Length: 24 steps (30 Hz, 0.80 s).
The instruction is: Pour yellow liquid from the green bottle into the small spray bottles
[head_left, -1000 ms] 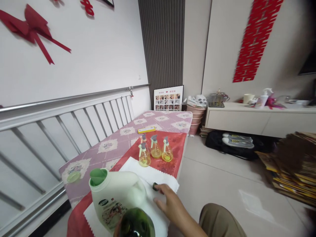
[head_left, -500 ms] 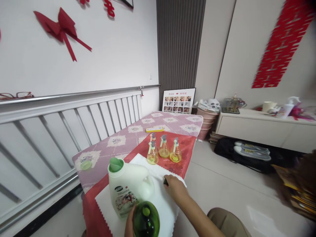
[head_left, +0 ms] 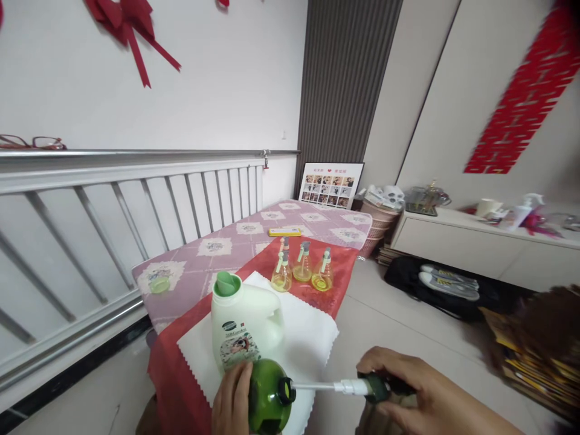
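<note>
My left hand (head_left: 232, 402) is wrapped around a dark green bottle (head_left: 267, 408) near the bottom of the view. The bottle is tilted, and its round mouth faces right. Off to the right, my right hand (head_left: 414, 386) grips a dark spray head (head_left: 377, 386) with a white collar and a long clear tube. The tube's tip is at the bottle's mouth; I cannot tell whether it is inside. A pale green detergent jug (head_left: 249, 323) with a green cap stands upright just behind the bottle, on a white cloth (head_left: 312, 326).
Several small clear spray bottles (head_left: 302, 269) with yellow liquid stand on the red cloth (head_left: 342, 269). Behind them lies a yellow box (head_left: 284, 232). A green lid (head_left: 159, 284) rests on the patterned tablecloth (head_left: 217, 232). White railings (head_left: 181, 205) run along the left.
My right hand has moved right and down from above the white cloth, and the spray head with its tube now shows. The green bottle has turned so its mouth faces right.
</note>
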Each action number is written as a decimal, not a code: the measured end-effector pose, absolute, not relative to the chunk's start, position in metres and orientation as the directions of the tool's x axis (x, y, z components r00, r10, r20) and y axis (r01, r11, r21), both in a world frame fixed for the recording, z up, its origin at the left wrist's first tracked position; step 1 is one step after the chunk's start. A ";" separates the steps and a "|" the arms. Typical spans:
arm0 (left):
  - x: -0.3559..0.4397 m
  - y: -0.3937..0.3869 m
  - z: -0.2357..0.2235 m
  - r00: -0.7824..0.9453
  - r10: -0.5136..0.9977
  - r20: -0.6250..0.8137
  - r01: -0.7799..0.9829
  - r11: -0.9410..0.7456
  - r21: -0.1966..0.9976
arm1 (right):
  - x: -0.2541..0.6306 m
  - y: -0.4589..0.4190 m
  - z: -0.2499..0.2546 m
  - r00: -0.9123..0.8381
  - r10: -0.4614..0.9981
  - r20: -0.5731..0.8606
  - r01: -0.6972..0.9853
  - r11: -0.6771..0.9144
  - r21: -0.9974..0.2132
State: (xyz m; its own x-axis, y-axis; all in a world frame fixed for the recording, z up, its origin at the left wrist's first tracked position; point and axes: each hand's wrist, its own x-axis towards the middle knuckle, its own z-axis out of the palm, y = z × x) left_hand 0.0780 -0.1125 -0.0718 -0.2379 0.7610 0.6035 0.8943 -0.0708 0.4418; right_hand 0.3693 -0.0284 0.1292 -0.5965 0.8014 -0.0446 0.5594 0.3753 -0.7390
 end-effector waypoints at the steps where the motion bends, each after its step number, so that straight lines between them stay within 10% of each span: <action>1: 0.076 -0.113 -0.071 -0.218 0.753 0.621 0.908 -0.077 0.412 | 0.369 -0.031 0.132 -0.608 0.793 -0.037 0.578 0.410 -0.705; 11: 0.074 -0.124 -0.061 -0.084 0.769 0.633 0.979 -0.054 0.196 | 0.345 -0.040 0.095 -0.722 0.683 0.111 0.618 0.709 -0.338; 24: 0.094 -0.126 -0.056 -0.056 0.825 0.562 0.981 -0.060 0.186 | 0.301 -0.044 0.045 -0.798 0.591 0.115 0.559 0.798 -0.224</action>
